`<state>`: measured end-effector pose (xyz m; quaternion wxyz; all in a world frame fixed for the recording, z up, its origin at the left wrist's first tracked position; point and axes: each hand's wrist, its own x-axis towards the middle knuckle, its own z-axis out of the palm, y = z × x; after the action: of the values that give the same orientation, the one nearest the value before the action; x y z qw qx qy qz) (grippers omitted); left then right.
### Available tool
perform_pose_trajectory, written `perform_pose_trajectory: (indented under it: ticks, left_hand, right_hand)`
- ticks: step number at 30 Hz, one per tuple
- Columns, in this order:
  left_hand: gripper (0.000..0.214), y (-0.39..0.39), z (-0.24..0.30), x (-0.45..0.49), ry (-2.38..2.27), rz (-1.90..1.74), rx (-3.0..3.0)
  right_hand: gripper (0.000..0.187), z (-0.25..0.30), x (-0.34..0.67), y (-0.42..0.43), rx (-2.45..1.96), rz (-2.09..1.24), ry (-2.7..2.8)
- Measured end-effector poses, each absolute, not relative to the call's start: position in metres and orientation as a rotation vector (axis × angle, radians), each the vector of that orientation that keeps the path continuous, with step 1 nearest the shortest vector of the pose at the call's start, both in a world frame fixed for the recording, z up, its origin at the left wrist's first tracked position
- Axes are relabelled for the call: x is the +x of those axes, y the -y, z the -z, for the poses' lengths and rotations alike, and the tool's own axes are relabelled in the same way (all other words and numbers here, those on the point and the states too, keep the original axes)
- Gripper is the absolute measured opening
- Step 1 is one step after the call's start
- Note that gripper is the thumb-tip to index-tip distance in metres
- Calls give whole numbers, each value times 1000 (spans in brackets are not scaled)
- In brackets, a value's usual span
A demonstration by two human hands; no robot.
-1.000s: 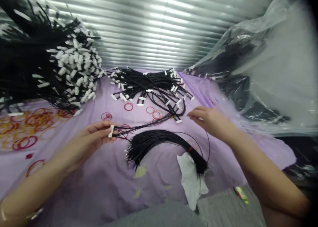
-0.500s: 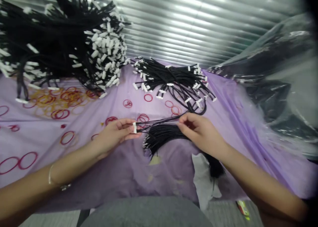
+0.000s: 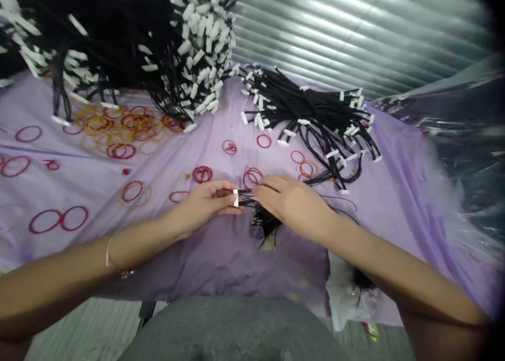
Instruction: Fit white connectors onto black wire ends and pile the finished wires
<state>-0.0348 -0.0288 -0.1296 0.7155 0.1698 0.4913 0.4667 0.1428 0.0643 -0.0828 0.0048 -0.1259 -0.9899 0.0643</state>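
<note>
Dim overall | glare on ribbed wall point(image 3: 347, 34) | right-edge plastic point(image 3: 461, 177) blurred | upper-right corner black

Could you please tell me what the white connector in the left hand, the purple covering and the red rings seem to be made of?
White connector: probably hard plastic, matte; evenly white, straight-edged.
Purple covering: thin cloth or plastic, faint sheen, soft creases; unclear which.
Red rings: likely smooth rubber; thin loops, some twisted.
</note>
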Motion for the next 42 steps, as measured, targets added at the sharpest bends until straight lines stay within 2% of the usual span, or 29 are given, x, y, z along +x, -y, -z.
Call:
perform_pose_trajectory:
  ticks: [4,11,17,21,42]
  left_hand:
    - [11,30,133,-35,-1041,-1041,413]
    - [11,30,137,-36,-1036,-1012,449]
    - [9,29,132,-36,-1060,-1016,449]
    - [9,28,133,-36,-1075,-1007,459]
    - [10,28,132,-35,-1091,-997,469]
  right_hand:
    - [18,84,134,-62,-441,-227,3066]
    - [16,94,136,-54,-661,-630,2973]
    - [13,95,141,-52,-751,-762,2858]
    - [9,94,142,-53,-751,-793,2814]
    - [10,95,136,-56,-737,-829,2713]
